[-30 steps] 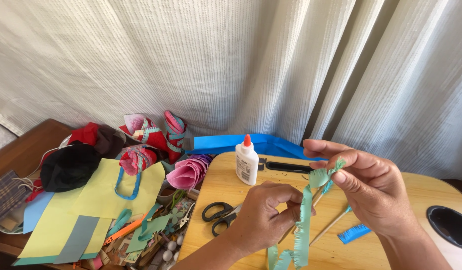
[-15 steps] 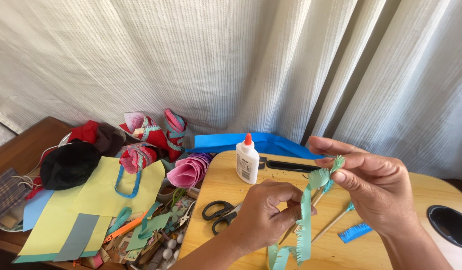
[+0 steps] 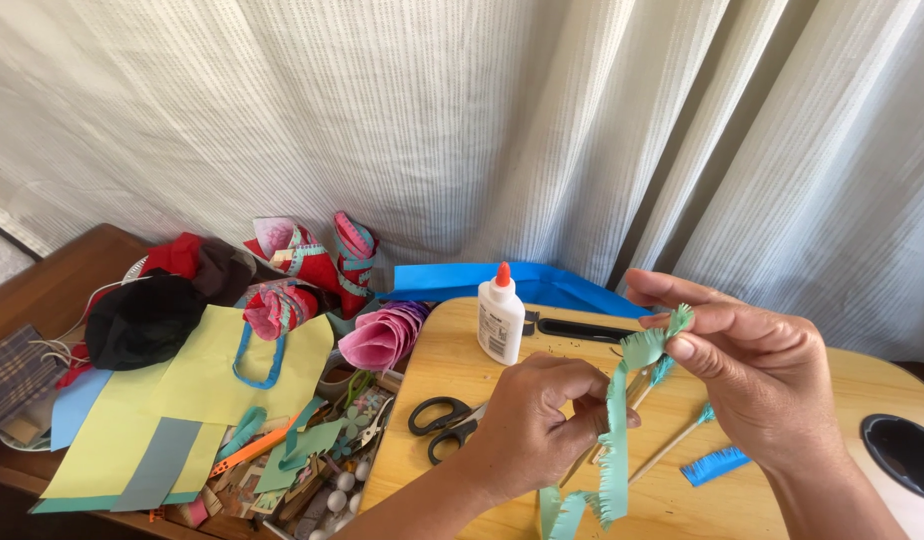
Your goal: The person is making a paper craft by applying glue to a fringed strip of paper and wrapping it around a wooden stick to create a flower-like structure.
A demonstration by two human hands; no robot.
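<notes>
so far the right hand [image 3: 757, 385] is pinching the rolled top of a fringed teal paper strip [image 3: 615, 430] around a wooden stick [image 3: 637, 392] above the desk [image 3: 452, 365], while the left hand [image 3: 532, 425] fingers are pinching the long loose tail not yet wound.

Over the last second the right hand [image 3: 757, 385] drifts slightly rightward and a little lower above the bench [image 3: 462, 365], carrying the curled top of the green fringed paper strip [image 3: 615, 430] with it, so the gap between the two hands widens a touch. The left hand [image 3: 532, 425] sinks a little toward the near edge of the bench, its grip on the strip sitting lower along the strip's length than before. The strip's loose tail now hangs closer to that near edge.
</notes>
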